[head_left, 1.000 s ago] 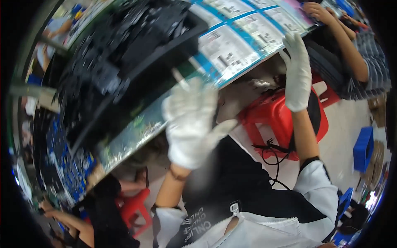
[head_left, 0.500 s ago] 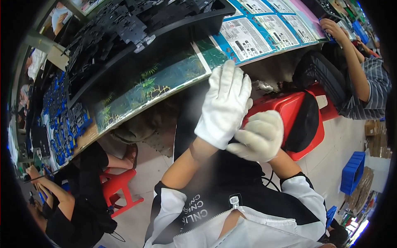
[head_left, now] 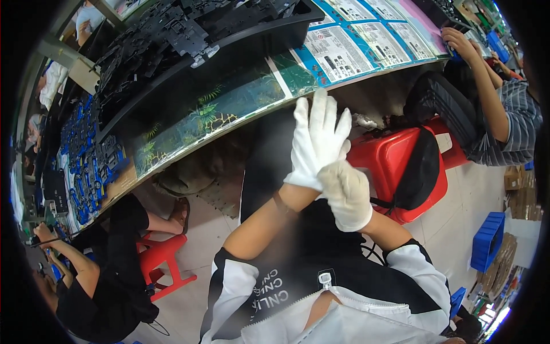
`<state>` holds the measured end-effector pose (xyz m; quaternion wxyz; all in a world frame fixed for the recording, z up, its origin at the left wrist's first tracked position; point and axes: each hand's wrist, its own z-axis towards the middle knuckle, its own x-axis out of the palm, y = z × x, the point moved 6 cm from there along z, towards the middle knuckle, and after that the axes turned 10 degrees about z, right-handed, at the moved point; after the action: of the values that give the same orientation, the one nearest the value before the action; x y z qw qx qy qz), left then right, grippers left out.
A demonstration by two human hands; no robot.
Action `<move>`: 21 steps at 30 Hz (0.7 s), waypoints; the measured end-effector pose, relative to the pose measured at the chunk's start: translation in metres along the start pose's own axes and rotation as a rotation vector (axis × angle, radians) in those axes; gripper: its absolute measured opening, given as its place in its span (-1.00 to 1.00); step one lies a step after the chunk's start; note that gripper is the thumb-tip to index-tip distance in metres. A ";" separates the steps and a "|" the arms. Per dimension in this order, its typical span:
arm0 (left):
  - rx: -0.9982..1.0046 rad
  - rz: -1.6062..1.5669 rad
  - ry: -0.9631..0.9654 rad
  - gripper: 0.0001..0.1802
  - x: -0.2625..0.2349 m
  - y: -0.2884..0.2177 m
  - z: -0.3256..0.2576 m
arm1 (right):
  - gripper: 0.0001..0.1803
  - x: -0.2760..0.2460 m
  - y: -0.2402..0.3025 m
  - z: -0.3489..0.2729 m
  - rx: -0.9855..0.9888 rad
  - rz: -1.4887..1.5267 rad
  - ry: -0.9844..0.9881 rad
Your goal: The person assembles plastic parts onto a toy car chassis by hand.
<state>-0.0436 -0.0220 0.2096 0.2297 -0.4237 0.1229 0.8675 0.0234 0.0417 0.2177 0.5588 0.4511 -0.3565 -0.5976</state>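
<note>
Both of my hands wear white knitted work gloves, raised in front of my lap just off the table's near edge. My left hand (head_left: 318, 137) is stretched upward, its back showing and its fingers spread, holding nothing. At its wrist my right hand (head_left: 346, 195) is closed, the fingers folded against the cuff of the left glove (head_left: 306, 179) on the thumb side. The right fingertips are partly hidden, but they appear to grip that cuff. Bare forearm shows below each glove.
A black bin (head_left: 252, 43) of black plastic parts stands on the table (head_left: 229, 114). Blue-and-black parts (head_left: 91, 166) lie left, printed sheets (head_left: 344, 51) right. A red stool (head_left: 384, 166) with a black item is beside my right hand. Co-workers sit at both sides.
My left hand has turned slightly and its fingers have spread apart. My right hand has moved left and turned upright, closing against the left glove's cuff.
</note>
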 end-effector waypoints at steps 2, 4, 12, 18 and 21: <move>-0.094 0.047 0.221 -0.45 0.003 0.009 -0.001 | -0.83 0.008 0.011 -0.002 -0.081 -0.164 0.291; -0.076 0.214 0.330 -0.43 -0.003 0.022 -0.002 | -0.63 0.019 0.021 -0.015 -0.356 -0.427 0.484; 0.024 0.208 0.160 -0.50 -0.007 0.012 -0.010 | -0.67 0.023 0.023 0.001 -0.395 -0.714 0.343; -0.063 0.075 0.030 -0.48 0.014 0.007 -0.024 | -0.84 0.010 0.007 -0.005 -0.223 -0.378 0.172; -0.030 0.096 0.118 -0.48 0.020 -0.006 -0.025 | -0.90 0.009 -0.010 0.002 0.074 -0.063 0.100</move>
<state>-0.0346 -0.0211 0.1785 0.1738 -0.4713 0.1437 0.8527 0.0187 0.0342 0.2081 0.5398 0.5118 -0.3355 -0.5780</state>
